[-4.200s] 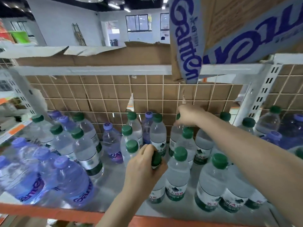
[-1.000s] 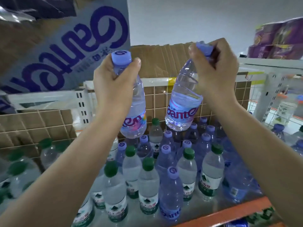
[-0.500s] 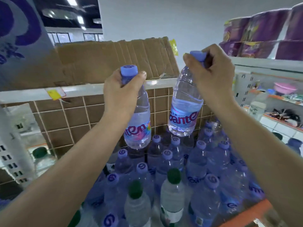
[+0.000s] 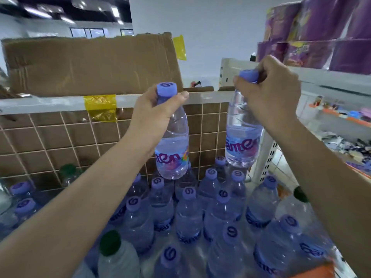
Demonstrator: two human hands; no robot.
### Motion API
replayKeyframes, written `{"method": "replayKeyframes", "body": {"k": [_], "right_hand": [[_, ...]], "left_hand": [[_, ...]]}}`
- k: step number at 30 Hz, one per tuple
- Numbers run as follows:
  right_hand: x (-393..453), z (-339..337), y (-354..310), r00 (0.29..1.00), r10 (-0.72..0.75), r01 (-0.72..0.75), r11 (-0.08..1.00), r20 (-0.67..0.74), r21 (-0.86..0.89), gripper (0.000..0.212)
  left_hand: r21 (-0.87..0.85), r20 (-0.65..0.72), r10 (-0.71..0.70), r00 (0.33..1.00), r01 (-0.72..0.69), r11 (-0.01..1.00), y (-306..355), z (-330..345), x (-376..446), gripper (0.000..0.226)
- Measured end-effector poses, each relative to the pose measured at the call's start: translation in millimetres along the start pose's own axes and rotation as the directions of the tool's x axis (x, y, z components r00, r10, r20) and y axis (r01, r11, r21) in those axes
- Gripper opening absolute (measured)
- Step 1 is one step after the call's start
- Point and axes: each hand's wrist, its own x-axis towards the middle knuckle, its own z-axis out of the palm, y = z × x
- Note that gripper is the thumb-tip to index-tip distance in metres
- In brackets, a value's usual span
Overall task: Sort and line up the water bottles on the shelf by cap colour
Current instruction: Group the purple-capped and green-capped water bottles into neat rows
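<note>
Left bottle: a clear plastic water bottle with a purple cap and purple lettering (image 4: 173, 145) hangs upright in the air above the standing bottles, in front of the brown grid back panel (image 4: 60, 141).
Left grip: my left hand (image 4: 154, 115) is wrapped round its neck and shoulder, thumb tip just under the cap.
Right bottle: a second clear purple-capped water bottle (image 4: 243, 141) is held higher, tilted a little, its base just above the back row.
Right grip: my right hand (image 4: 269, 93) pinches it at the cap, fingers curled over the top.
Shelf below: a crowd of upright purple-capped bottles (image 4: 188, 213) fills the middle; a green-capped clear bottle (image 4: 112, 251) stands at the near left, another green cap (image 4: 67, 171) at the back left.
Above: a white shelf rail (image 4: 50, 103) with a strip of yellow tape (image 4: 100, 107), flattened brown cardboard (image 4: 90, 63) on top.
Right: purple wrapped packs (image 4: 321, 37) on the neighbouring shelf.
</note>
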Motion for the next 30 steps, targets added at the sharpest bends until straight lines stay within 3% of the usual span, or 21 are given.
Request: {"method": "replayKeyframes", "body": {"k": [7,15,21,24,27,30], "right_hand": [[5.6,6.7,62.8,0.988,0.022,0.000,0.989,0.155,-0.146,0.036],[-0.6,16.2,99.9,0.929,0.125,-0.006,0.947,0.348,-0.322,0.031],[-9.6,22.3,124.5,0.778,0.231,0.088,0.880,0.584,-0.466,0.029],[-14.0,27.3,136.5,0.664,0.328,0.105,0.848,0.672,-0.519,0.031],[-21.2,32.7,146.1,0.556,0.424,0.084,0.827,0.715,-0.556,0.031],[-29.9,36.0,153.1,0.501,0.473,0.049,0.821,0.725,-0.569,0.024]], "left_hand": [[-0.097,-0.028,-0.062,0.998,0.059,0.994,-15.7,48.8,12.8,0.011],[-0.014,0.020,-0.157,0.987,0.157,0.987,-49.7,81.2,33.9,0.015],[0.065,0.084,-0.296,0.951,0.291,0.954,-96.9,98.7,39.3,0.019],[0.200,0.082,-0.375,0.923,0.353,0.914,-118.5,103.6,42.1,0.030],[0.359,0.059,-0.413,0.909,0.366,0.858,-132.9,104.1,45.8,0.041],[0.460,0.040,-0.452,0.891,0.385,0.800,-142.2,98.7,49.0,0.038]]}}
